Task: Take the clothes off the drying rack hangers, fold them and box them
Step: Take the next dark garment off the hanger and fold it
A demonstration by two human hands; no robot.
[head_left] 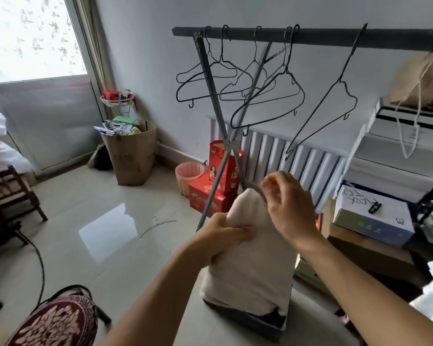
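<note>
- From the head camera we see a cream, soft knitted garment [250, 248] held up in front of us, its lower end hanging into a dark rectangular box [273, 328] that stands on the glossy tiled floor [105, 236].
- Our left hand [225, 236] grips the garment's left side near the top, fingers [243, 232] curled into the fabric.
- Our right hand [289, 206] is at the garment's upper right edge; its fingers [269, 183] are bent and appear to pinch the fabric or a dark hanger part there, though we cannot tell which.
- Behind the garment stands a grey metal drying rack [298, 36] with crossed legs; five bare black wire hangers [268, 96] hang on its top bar.
- A pale wire hanger [158, 226] lies on the floor to the left of the rack.
- Near the rack's legs sit red printed cartons [223, 181] and a pink plastic basket [189, 174]; a tall brown cardboard bin [133, 156] full of papers stands by the door.
- On the right, white and brown boxes [380, 196] are stacked high.
- A maroon floral cushion [55, 320] shows at the lower left.
</note>
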